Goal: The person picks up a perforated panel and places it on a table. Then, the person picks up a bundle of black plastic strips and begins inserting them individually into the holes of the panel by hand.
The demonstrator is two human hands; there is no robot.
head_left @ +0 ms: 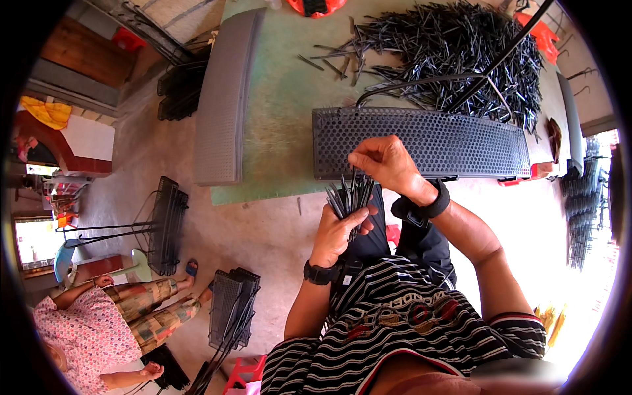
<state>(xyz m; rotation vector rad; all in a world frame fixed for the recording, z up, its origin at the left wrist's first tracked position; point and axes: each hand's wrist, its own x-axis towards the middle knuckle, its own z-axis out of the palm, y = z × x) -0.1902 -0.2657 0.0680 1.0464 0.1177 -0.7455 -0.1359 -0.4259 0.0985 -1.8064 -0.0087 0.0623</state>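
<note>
My left hand (339, 230) is closed around a bundle of thin black strips (350, 196), which fan upward out of the fist. Just above the bundle, my right hand (388, 164) has thumb and forefinger pinched together on the upper end of one black strip. Beyond both hands, a black perforated metal rack (421, 141) lies at the near edge of the green-topped table (283, 131), its long bent wire arms reaching to the far right. Behind it is a large heap of loose black strips (461, 52).
A grey perforated panel (227, 99) lies along the table's left edge. Black mesh racks (234, 306) with long wires stand on the floor to the left. Another person (99, 322) is at lower left, near a red stool (245, 374). More black racks (582, 204) are stacked at right.
</note>
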